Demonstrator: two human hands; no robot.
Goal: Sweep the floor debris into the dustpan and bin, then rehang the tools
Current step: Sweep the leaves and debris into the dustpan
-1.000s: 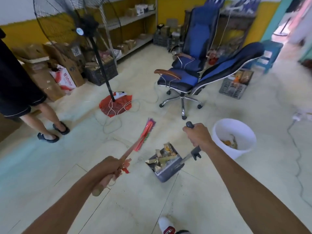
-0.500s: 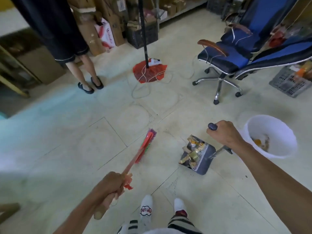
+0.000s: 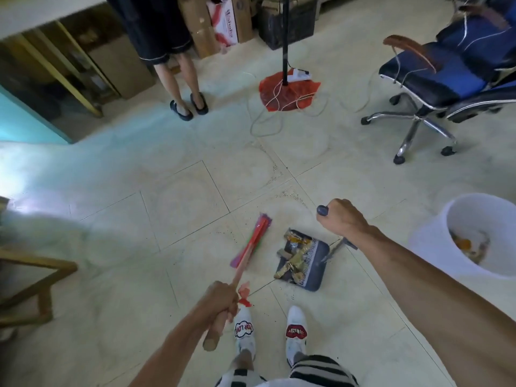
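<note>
The left hand (image 3: 220, 300) has a closed grip on the red broom (image 3: 252, 244); the right hand (image 3: 343, 219) has a closed grip on the handle of the wrapper-filled dustpan (image 3: 307, 263), near the white bin (image 3: 435, 238).

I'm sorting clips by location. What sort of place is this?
Probably a shop's back room or storeroom-office: stacked cardboard boxes by the wall, a blue office chair, and a pedestal fan's stand with loose cable on the tiled floor.

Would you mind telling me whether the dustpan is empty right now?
No, the dustpan holds a pile of crumpled gold wrappers while resting on the floor.
</note>
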